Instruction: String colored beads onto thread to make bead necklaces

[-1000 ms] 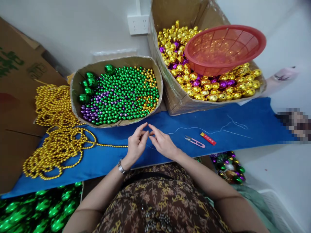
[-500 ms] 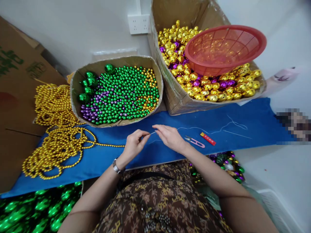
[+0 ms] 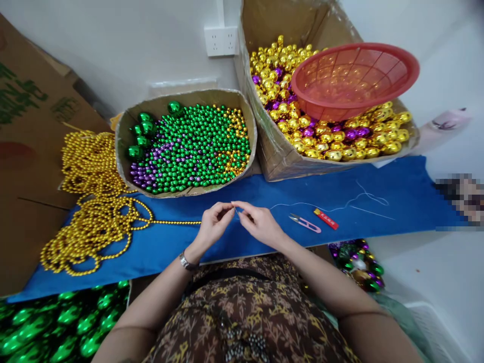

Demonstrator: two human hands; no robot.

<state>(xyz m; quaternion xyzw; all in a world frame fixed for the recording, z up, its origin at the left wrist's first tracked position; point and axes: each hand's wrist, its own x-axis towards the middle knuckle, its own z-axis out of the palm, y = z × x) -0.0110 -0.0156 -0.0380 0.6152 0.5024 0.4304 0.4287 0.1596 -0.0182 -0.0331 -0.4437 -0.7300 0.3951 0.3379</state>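
Observation:
My left hand [image 3: 212, 226] and my right hand [image 3: 258, 223] meet fingertip to fingertip above the blue cloth [image 3: 378, 196], both pinching a thin white thread [image 3: 302, 205] that trails off to the right. A slim needle-like end seems to sit between the fingertips. A strand of gold beads [image 3: 177, 222] runs from my left hand to a big pile of gold bead strings [image 3: 91, 201] on the left. A watch is on my left wrist.
Behind the hands stands a cardboard box of green, purple and gold beads [image 3: 189, 146]. A bigger box of gold and purple balls [image 3: 321, 136] holds a red plastic basket [image 3: 353, 78]. Pink thread snips [image 3: 305, 223] and a red lighter [image 3: 325, 219] lie right. Green baubles [image 3: 56, 322] sit lower left.
My hands were apart with the thread stretched between them; now they have come back together, fingertips touching. The view has shifted slightly.

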